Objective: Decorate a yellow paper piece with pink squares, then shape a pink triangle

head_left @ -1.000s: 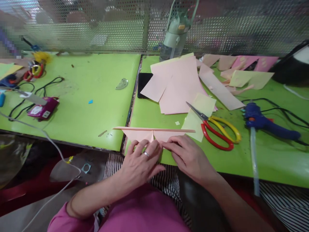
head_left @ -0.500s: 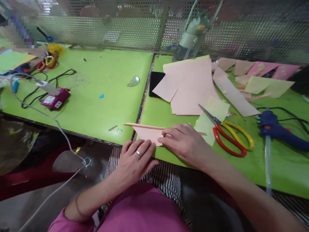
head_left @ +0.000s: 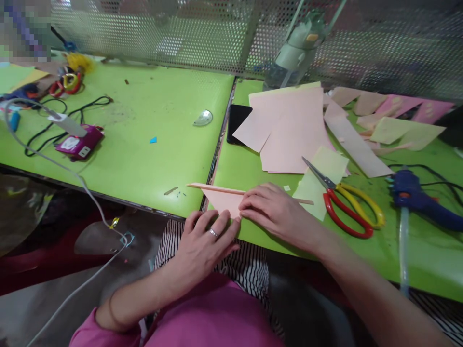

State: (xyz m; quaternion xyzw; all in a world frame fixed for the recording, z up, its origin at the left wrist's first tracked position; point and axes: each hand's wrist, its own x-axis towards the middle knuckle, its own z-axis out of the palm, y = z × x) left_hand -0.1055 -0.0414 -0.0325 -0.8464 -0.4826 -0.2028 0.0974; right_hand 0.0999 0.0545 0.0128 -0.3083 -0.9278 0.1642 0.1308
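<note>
A small piece of pink paper (head_left: pixel 222 201) lies at the table's front edge, with a thin wooden stick (head_left: pixel 198 185) along its far edge. My left hand (head_left: pixel 210 241), with a ring on one finger, bends its fingers over the paper's near edge. My right hand (head_left: pixel 277 212) is closed at the paper's right part, its fingertips close to the left index finger; it hides part of the stick, whose other end sticks out to the right. Scissors (head_left: pixel 342 205) with red and yellow handles rest to the right, partly on pale yellow paper (head_left: pixel 316 202).
Pink sheets (head_left: pixel 292 130) partly cover a black phone (head_left: pixel 237 120). A blue glue gun (head_left: pixel 415 195) lies at right, near cut paper strips (head_left: pixel 356 137). Behind stands a bottle (head_left: pixel 296 53) before a perforated metal screen (head_left: pixel 152 33). A purple power adapter (head_left: pixel 81 142) with cables sits left.
My left index finger has moved in closer to the right fingertips at the paper's near edge. The view has shifted slightly; the paper and stick stay in about the same place.
</note>
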